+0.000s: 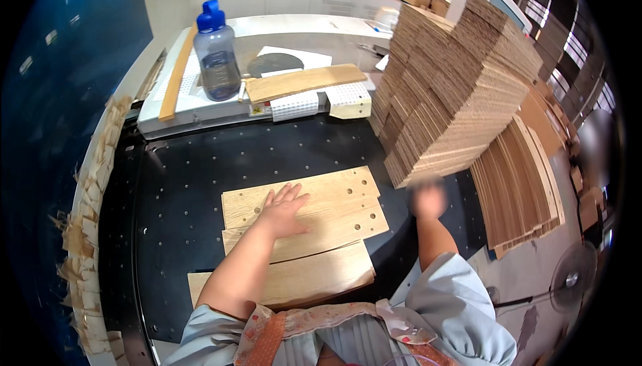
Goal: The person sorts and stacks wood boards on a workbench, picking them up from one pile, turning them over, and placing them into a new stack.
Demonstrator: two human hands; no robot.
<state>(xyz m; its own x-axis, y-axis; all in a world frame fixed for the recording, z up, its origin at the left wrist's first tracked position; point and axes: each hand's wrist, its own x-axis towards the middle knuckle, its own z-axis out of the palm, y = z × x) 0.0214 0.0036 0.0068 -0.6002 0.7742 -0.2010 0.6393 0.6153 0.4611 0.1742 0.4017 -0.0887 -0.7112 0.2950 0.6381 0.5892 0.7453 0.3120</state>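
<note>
My left hand (283, 211) lies with its fingers stretched out on light wood-grain boards. Under it are an upper board (324, 191) and, slightly overlapping or butted against it, a middle board (338, 223); both have round drilled holes near their right ends. Closer to my body is a lower board (321, 269), partly covered by my left forearm. My right hand (428, 200) is smeared by motion beside the bottom of a tall stack of boards (441, 98). Its fingers do not show clearly, nor whether it touches the stack.
The boards rest on a black table dotted with small studs (180, 185). Behind it, a white machine ledge (257, 24) carries a blue-capped water bottle (219, 65) and a loose wooden strip (304, 82). More boards (521, 189) stand at right. Frayed edging (83, 232) runs along the left.
</note>
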